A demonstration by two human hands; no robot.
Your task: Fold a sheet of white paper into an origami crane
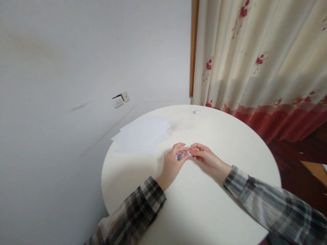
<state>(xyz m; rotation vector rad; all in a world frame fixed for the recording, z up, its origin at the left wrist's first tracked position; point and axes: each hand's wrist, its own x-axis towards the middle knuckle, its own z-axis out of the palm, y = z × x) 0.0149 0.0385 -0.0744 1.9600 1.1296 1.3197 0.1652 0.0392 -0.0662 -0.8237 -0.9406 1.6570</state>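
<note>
Over the middle of the round white table (199, 197), my left hand (175, 160) is curled around a small crumpled piece of white paper (180, 156). My right hand (203, 156) pinches the right end of that same paper between thumb and fingers, close to the left fingertips. The fingers cover much of the paper, so its full shape is hidden. Near the table's far edge lies another crumpled white paper (197, 111), apart from both hands.
Several flat sheets of white paper (143, 134) overlap at the table's left rear, near the wall. A wall socket (117, 101) sits above them. A floral curtain (255, 61) hangs behind the table on the right.
</note>
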